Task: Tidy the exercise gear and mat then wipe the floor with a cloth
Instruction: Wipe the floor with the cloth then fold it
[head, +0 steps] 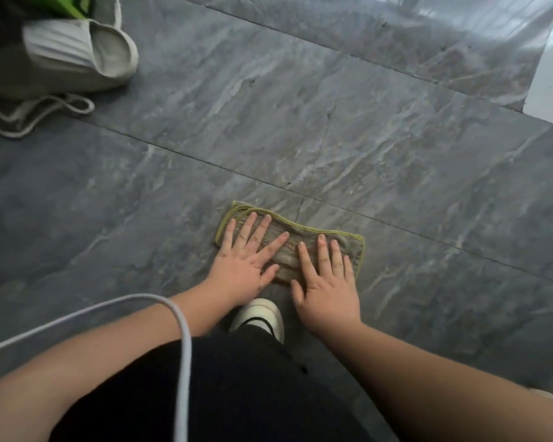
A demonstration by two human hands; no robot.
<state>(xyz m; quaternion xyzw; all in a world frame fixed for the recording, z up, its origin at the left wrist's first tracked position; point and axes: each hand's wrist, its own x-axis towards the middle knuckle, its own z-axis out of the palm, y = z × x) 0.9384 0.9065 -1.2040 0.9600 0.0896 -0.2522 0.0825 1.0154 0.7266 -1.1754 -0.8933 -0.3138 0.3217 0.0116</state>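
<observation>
The cloth (289, 247) lies flat on the grey tiled floor (396, 154), just beyond the person's shoe (262, 314). The left hand (246, 263) and right hand (326, 282) rest side by side on it, fingers spread, palms down, apparently to spread pressure for wiping.

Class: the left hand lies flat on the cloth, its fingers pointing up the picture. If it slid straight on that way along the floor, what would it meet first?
Probably nothing: past the cloth, the left hand seems to face only bare floor. The slipper lies well off to the left.
</observation>
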